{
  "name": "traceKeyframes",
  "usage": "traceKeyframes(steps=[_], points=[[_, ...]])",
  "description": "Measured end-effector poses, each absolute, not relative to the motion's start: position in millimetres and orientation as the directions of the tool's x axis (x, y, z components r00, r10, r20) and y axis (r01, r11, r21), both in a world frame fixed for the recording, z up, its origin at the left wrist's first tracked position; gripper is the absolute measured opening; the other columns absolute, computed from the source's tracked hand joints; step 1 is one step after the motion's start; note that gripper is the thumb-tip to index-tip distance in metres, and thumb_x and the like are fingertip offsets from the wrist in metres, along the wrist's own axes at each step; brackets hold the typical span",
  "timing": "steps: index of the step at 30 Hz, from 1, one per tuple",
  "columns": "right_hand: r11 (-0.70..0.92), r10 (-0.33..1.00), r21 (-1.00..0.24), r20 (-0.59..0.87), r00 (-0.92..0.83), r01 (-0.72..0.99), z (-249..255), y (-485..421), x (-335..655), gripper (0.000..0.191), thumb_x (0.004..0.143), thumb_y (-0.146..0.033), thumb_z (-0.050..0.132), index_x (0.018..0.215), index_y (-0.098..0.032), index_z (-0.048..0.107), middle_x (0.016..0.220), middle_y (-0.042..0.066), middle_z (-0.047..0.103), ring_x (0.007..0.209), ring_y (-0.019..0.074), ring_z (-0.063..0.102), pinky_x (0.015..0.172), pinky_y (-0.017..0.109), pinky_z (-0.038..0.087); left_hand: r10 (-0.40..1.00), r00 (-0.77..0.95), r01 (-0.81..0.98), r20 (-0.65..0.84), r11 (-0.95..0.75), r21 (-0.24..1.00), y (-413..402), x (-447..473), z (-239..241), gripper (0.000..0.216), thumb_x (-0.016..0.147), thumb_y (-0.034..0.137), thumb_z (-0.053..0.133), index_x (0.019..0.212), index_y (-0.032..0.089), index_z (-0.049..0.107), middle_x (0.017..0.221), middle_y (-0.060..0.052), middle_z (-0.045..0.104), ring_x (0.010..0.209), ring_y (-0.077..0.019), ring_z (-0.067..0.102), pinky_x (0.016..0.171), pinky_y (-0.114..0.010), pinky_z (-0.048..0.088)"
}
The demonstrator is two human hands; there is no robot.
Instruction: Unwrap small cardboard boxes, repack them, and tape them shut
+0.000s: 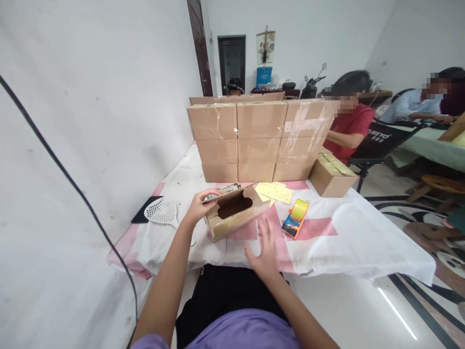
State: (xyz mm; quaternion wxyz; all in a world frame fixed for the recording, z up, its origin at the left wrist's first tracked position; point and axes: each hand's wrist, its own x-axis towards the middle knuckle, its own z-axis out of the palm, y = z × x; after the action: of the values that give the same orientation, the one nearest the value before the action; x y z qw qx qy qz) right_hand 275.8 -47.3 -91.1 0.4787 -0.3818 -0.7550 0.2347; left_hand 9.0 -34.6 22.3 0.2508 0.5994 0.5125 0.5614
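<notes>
A small cardboard box (240, 218) with an opening in its top rests tilted on the table in front of me. My left hand (200, 204) grips its left end, fingers over the upper edge. Just off the box's near right side is my right hand (265, 253), fingers spread and holding nothing. To the right lies an orange tape dispenser (296, 220) with a roll of yellow tape. Behind the box are yellow sheets (275, 192) with rows of small dark dots. A white perforated paddle (162, 211) lies left of my left hand, partly over a black flat thing (140, 213).
Stacked cardboard boxes (257, 140) under clear film form a wall at the table's back. A taped carton (332, 177) stands at the right edge. A person in red (350, 121) sits beyond it. A black cable (69, 179) hangs along the left wall.
</notes>
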Motion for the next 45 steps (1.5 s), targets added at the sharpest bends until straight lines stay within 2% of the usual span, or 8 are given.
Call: traceKeyframes(steps=[4,9,14,18,24,30,40,45], points=[[0.694,0.719,-0.652,0.651,-0.242,0.306,-68,3,308,0.096,0.085,-0.038,0.066,0.159,-0.019,0.008,0.163,0.021,0.016,0.151,0.0350,0.022,0.114,0.061,0.033,0.898,-0.092,0.308,0.430,-0.385,0.870,-48,14,16,0.024,0.079,0.041,0.073,0.090,0.020,0.072,0.104,-0.013,0.075,0.107,-0.0300,0.068,0.096,-0.045,0.052],[0.799,0.594,-0.572,0.705,-0.387,0.186,-45,15,310,0.039,0.089,-0.028,0.062,0.125,-0.026,0.050,0.148,0.013,0.050,0.147,0.0310,0.034,0.115,0.061,0.033,0.885,-0.051,0.285,0.463,-0.432,0.856,-51,12,1,0.029,0.078,0.047,0.075,0.090,0.021,0.073,0.111,-0.014,0.074,0.123,-0.0332,0.060,0.109,-0.051,0.042],[0.790,0.593,-0.603,0.703,-0.393,0.113,-64,7,306,0.022,0.088,-0.021,0.059,0.105,-0.029,0.048,0.124,0.010,0.068,0.142,0.0309,0.041,0.106,0.061,0.043,0.844,-0.171,0.154,0.509,-0.488,0.859,-42,-25,-10,0.073,0.075,0.083,0.052,0.108,0.021,0.071,0.124,-0.016,0.069,0.130,-0.0364,0.054,0.110,-0.053,0.041],[0.795,0.590,-0.596,0.713,-0.379,0.116,-76,12,303,0.027,0.085,-0.020,0.061,0.106,-0.029,0.047,0.123,0.009,0.068,0.140,0.0336,0.043,0.104,0.065,0.042,0.916,-0.270,0.475,0.296,-0.141,0.869,1,-57,-19,0.075,0.080,0.074,0.053,0.134,0.021,0.057,0.148,-0.015,0.051,0.140,-0.0337,0.043,0.112,-0.049,0.038],[0.768,0.620,-0.637,0.713,-0.327,0.067,-71,17,284,0.032,0.084,-0.014,0.058,0.111,-0.028,0.045,0.124,0.008,0.065,0.137,0.0323,0.044,0.106,0.064,0.039,0.994,-0.025,0.896,-0.109,0.071,0.438,78,-57,-43,0.106,0.061,0.056,0.079,0.153,0.031,0.034,0.164,-0.014,0.023,0.148,-0.0467,0.019,0.113,-0.062,0.025],[0.737,0.665,-0.669,0.694,-0.276,0.092,-64,20,268,0.035,0.083,-0.008,0.056,0.110,-0.029,0.046,0.120,0.007,0.063,0.135,0.0305,0.045,0.107,0.062,0.039,0.998,-0.053,0.896,-0.044,0.067,0.438,80,-65,-47,0.089,0.074,0.051,0.067,0.153,0.027,0.036,0.136,-0.016,0.052,0.120,-0.0391,0.054,0.101,-0.050,0.043],[0.745,0.651,-0.665,0.709,-0.272,0.049,-62,25,266,0.032,0.084,-0.008,0.056,0.108,-0.028,0.048,0.119,0.008,0.062,0.133,0.0303,0.045,0.106,0.058,0.043,0.939,-0.287,0.863,0.192,0.166,0.476,6,-94,-26,0.090,0.070,0.040,0.067,0.151,0.017,0.038,0.127,-0.012,0.055,0.120,-0.0330,0.055,0.107,-0.045,0.043],[0.741,0.659,-0.668,0.706,-0.259,0.065,-60,14,273,0.030,0.086,-0.010,0.056,0.109,-0.028,0.049,0.120,0.008,0.060,0.132,0.0298,0.046,0.106,0.056,0.043,0.808,-0.465,0.562,0.362,-0.047,0.826,-32,-74,2,0.079,0.065,0.033,0.073,0.139,0.020,0.051,0.133,-0.009,0.060,0.123,-0.0290,0.056,0.106,-0.041,0.044]])
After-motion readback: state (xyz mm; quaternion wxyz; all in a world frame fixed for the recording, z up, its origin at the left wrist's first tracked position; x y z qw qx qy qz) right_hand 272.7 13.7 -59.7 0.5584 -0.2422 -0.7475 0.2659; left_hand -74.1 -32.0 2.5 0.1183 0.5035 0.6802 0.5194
